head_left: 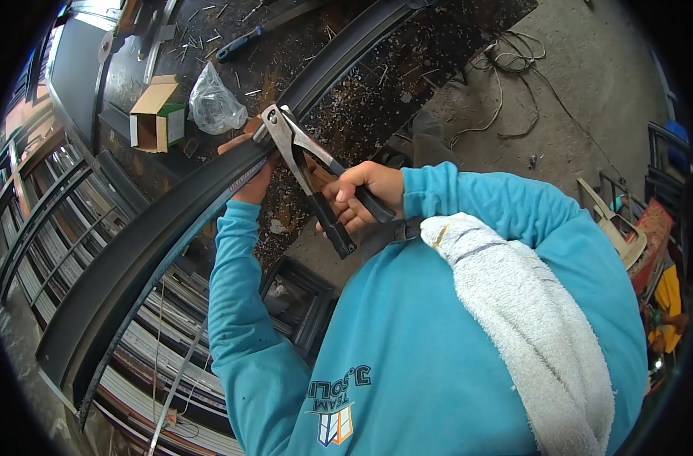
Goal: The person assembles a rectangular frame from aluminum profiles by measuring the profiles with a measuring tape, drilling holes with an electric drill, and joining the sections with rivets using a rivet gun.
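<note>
A long, curved black metal profile [164, 205] runs diagonally from the lower left to the top of the view. My left hand [257, 176] grips it from below near the middle, the thumb side partly hidden behind the profile. In my right hand [368, 190] is a hand riveter [292, 144] with silver arms and black handles. Its handles are spread apart, and my fingers reach between and around them. The riveter's head rests at the profile beside my left hand; the exact contact point is too small to make out.
On the dark bench [286, 57] are an open box [158, 118], a clear plastic bag [216, 100], a blue-handled tool [240, 45] and scattered rivets. Stacked profiles [141, 342] lie at lower left. A coiled cable [517, 61] is on the floor. A white towel [514, 304] hangs over my shoulder.
</note>
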